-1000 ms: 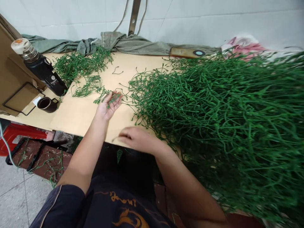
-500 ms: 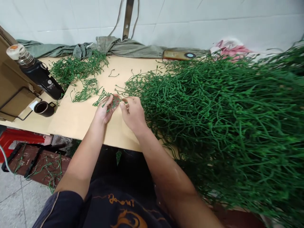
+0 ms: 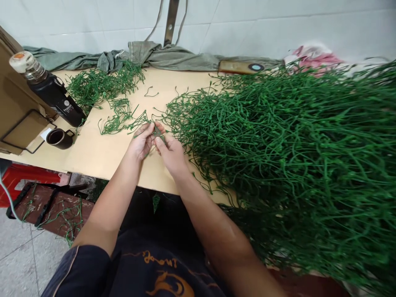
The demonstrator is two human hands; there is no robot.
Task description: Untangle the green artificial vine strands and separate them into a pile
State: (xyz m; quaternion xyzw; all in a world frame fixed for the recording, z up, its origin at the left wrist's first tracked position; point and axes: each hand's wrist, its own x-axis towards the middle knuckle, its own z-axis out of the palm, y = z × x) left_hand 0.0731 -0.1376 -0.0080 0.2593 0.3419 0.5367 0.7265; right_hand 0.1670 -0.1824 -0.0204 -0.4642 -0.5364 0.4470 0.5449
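A huge heap of green plastic stems (image 3: 278, 156) covers the right half of the tan table (image 3: 102, 152). At the heap's left edge my two hands meet over the table. My left hand (image 3: 141, 141) is curled round a small bunch of green stems (image 3: 136, 121) that fans out to the left. My right hand (image 3: 169, 151) pinches a green stem against that bunch, fingertips touching those of the left hand. Smaller sorted bunches of stems (image 3: 99, 84) lie further left and back.
A black bottle with a white cap (image 3: 49, 93) and a dark cup (image 3: 59, 137) stand at the table's left edge beside a cardboard box (image 3: 12, 119). Grey-green cloth (image 3: 161, 55) lies along the tiled wall. A red crate (image 3: 15, 175) and stray stems sit on the floor at left.
My right hand came up from the table's near edge to meet the left hand and now presses a stem into the bunch. The left hand stayed almost still.
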